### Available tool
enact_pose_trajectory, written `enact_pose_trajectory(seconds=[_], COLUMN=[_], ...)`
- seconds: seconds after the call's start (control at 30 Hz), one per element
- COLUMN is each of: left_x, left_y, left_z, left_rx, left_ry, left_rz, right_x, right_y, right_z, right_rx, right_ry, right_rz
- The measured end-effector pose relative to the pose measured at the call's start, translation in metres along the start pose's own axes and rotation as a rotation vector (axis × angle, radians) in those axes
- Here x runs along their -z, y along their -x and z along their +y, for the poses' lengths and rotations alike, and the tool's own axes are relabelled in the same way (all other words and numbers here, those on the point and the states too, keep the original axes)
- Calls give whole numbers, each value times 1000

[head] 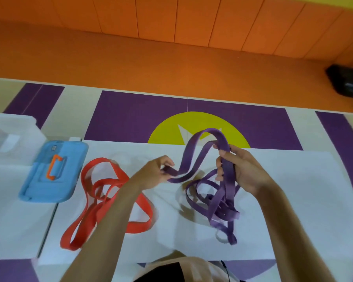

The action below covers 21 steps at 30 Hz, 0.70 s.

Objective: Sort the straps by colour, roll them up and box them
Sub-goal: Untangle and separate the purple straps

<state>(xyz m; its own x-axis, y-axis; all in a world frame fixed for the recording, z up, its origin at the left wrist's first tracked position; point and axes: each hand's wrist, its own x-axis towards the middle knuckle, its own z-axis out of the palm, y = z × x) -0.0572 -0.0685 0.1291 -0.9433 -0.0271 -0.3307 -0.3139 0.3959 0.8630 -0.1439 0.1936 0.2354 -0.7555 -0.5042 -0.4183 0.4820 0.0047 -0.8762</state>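
2 hands work above the white table point(293, 190), held apart. My left hand point(155, 174) pinches 1 end of the purple strap point(228, 174). My right hand point(243, 171) grips its gathered loops; the remainder trails onto the table. The red strap point(140, 226) lies loose to the left, near a blue case point(53, 169).
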Motion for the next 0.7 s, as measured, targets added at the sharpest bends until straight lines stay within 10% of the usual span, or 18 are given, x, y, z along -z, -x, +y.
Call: enact_pose_trajectory(seconds=[0.27, 0.7], left_x=[-57, -81], left_y=[34, 36], left_z=[31, 13], left_rx=[-120, 72], left_ry=[235, -7], left_rz=[-511, 110], right_x=[-49, -38], right_y=[-3, -12], right_z=[-4, 35], right_rx=[27, 21], right_ry=[-63, -24], right_rz=[-8, 295])
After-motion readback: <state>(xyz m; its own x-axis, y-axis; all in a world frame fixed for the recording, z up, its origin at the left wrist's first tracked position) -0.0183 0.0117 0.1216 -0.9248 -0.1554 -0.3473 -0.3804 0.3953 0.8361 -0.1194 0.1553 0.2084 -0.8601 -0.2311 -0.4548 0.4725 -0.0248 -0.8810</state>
